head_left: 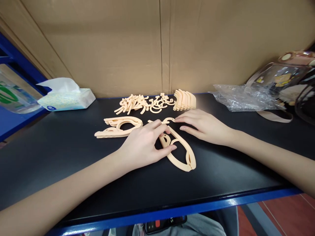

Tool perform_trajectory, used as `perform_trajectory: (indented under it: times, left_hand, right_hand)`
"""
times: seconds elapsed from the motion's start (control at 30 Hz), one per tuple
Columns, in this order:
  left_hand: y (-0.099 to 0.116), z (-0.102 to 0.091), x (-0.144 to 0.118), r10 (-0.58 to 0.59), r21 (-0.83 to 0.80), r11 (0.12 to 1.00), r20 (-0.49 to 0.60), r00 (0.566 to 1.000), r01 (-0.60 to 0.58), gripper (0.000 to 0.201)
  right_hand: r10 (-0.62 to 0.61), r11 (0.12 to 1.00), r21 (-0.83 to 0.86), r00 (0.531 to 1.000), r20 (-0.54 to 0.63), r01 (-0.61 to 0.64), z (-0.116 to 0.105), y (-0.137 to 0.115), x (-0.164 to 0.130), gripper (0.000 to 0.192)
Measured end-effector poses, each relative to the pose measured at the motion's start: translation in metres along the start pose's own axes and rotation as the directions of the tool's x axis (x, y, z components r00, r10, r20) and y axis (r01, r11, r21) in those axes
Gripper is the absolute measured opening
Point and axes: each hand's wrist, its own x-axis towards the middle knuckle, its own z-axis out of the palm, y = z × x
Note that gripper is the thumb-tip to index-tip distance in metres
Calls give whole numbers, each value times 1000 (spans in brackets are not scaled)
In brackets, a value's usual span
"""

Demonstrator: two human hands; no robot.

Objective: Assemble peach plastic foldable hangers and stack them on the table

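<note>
Right, both hands are down on the black table (73, 154), working on one peach plastic hanger (180, 152) that lies flat just in front of the person. The left hand (145, 144) pinches it: thumb under one arm of the hanger, fingers curled over the top, so that hand is closed on the piece. The right hand (204, 126) lies flatter, fingers stretched out, fingertips touching the hook end (167, 120) near the top of the hanger; whether it actually grips anything there, I cannot tell.

How far along? Judging by the layout, early to middle. Just left of the hands sits a small stack of finished hangers (118, 127), only a few of them, folded flat on one another. Behind, against the cardboard wall (123, 49), there is plenty left: a loose heap of hooks (142, 104) and, just beside it, a neat row of hanger arms (185, 99) standing on edge. So a few look done, one is in hand, and a good supply of parts waits.

Off to the sides, a tissue pack (67, 96) rests at the far left, and a crumpled plastic bag (242, 97) lies at the right.
</note>
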Motion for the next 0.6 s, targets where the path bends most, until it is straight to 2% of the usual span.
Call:
perform_trajectory:
  times: [0.13,0.23,0.4,0.6]
  left_hand:
    - [0,0,0,-19,-79,997,19,1000,20,21]
    - [-3,-1,1,21,-123,992,44,999,-15,22]
    - [-9,-1,2,81,-147,987,53,995,-72,37]
    - [-16,0,5,82,-80,993,0,997,-81,24]
  right_hand:
    - [23,995,-99,998,-57,-28,-2,3,1,30]
    - [0,990,-144,998,-70,-10,-4,4,-1,30]
    - [-127,992,7,992,-13,127,-5,-7,-2,30]
    - [-122,977,175,992,-16,123,-13,-18,-2,17]
